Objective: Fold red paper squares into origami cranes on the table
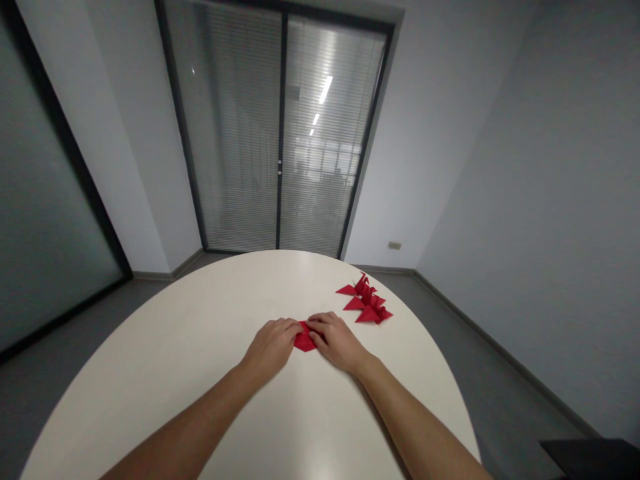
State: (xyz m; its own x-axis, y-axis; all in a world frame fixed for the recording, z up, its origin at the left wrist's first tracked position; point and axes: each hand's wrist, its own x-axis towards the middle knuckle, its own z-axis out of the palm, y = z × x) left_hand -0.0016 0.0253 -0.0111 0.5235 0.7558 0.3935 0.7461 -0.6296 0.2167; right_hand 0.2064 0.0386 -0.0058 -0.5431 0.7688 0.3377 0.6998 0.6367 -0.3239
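Observation:
A small folded piece of red paper [305, 342] lies on the white round table [200, 373], between my two hands. My left hand [273, 345] has its fingers closed at the paper's left edge. On the right side, my right hand [338, 340] presses its curled fingers and thumb onto the paper. Both sets of fingertips hide parts of the upper edge, so the exact fold cannot be made out. Beyond my right hand, several red origami cranes [369, 313] stand in a close row.
The table's curved edge runs round on both sides, with grey floor [505, 373] beyond it. Glass doors with blinds [245, 147] stand past the far edge. A dark object [595, 457] shows at the lower right corner.

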